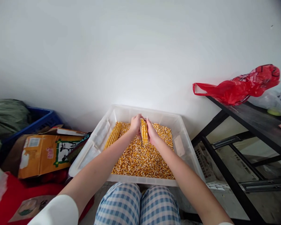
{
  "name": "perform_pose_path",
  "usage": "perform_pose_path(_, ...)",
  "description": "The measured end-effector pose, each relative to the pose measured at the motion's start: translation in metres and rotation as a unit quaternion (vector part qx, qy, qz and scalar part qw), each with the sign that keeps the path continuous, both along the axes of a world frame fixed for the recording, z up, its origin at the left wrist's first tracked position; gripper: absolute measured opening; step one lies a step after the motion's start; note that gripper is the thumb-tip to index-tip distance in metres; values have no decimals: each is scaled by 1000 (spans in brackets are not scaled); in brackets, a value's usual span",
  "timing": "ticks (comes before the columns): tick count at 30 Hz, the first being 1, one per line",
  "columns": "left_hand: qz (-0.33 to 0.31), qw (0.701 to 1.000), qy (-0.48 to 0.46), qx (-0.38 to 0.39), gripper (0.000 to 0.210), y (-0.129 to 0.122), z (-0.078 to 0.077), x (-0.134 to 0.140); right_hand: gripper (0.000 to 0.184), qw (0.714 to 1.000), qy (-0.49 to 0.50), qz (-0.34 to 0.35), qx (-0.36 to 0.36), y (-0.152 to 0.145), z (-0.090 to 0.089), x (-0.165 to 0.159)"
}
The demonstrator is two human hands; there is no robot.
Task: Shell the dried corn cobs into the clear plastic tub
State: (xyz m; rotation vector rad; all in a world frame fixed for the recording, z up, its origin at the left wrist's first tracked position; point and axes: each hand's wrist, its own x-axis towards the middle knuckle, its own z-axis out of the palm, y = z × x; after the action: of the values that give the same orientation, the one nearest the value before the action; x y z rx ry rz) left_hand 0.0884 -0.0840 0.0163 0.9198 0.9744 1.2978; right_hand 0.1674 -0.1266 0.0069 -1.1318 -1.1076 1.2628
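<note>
Between my two hands, above the loose kernels, is an ear of corn with yellow rows of kernels, one side looking partly stripped. My left hand closes on its left side near the top. On the right side, my right hand wraps round the same ear. Under both hands, loose corn kernels cover the floor of a translucent plastic bin. Another ear of corn with full rows leans along the bin's left wall. The fingertips are partly hidden behind the held ear.
A white wall stands right behind the bin. To the left are an orange cardboard box, a blue crate and a red bag. On the right, a black-framed table carries a red plastic bag.
</note>
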Motion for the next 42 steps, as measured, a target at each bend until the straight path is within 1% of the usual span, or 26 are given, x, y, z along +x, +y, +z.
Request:
perform_pose_path(2, 20, 1000, 7, -4, 28, 3, 1, -1, 61, 998, 24, 46, -44, -2, 1, 0)
perform_pose_path(3, 20, 1000, 7, -6, 29, 4, 2, -1, 61, 996, 27, 53, -59, -2, 2, 1)
perform_pose_path(5, -1, 1000, -9, -3, 31, 5, 2, -1, 63, 996, 20, 41, -77, -3, 1, 1)
perform_pose_path(8, -48, 998, -34, 21, 36, 5, 1, 2, 64, 995, 5, -4, -95, -3, -1, 3)
perform_pose_path(11, -47, 997, -45, 52, 38, 5, 0, 5, 57, 994, 16, -44, -98, -2, -2, 3)
perform_pose_path(13, -42, 996, -51, 54, 38, 6, 0, 5, 54, 994, 39, -48, -87, -1, -2, 2)
perform_pose_path(16, -38, 996, -74, 37, 36, 9, 0, 1, 55, 996, 68, -5, -61, -1, 1, -1)
perform_pose_path(18, -24, 995, -93, 27, 35, 13, 2, -3, 55, 996, 60, 39, -43, -3, 4, -2)
perform_pose_path(20, -9, 994, -101, 29, 35, 15, 3, -6, 52, 997, 40, 64, -35, -5, 7, -1)
perform_pose_path(22, -7, 995, -95, 39, 36, 15, 3, -6, 51, 997, 30, 59, -42, -6, 8, 0)
perform_pose_path(25, -34, 995, -79, 42, 37, 13, 3, -3, 53, 996, 32, 40, -74, -5, 6, 2)
perform_pose_path(28, -52, 995, -77, 34, 38, 10, 1, 0, 55, 996, 32, 28, -81, -4, 2, 3)
perform_pose_path(31, -42, 995, -87, 27, 39, 9, 1, 1, 54, 997, 20, 5, -80, -2, 0, 2)
perform_pose_path(37, 2, 996, -79, 42, 38, 9, -2, 5, 45, 991, 44, -26, -121, 2, -3, 3)
perform_pose_path(39, 2, 995, -87, 44, 37, 9, -3, 6, 46, 990, 62, -16, -128, 1, -1, 4)
perform_pose_path(42, 15, 994, -110, 21, 35, 12, 0, 2, 55, 989, 72, 33, -126, -4, 4, 3)
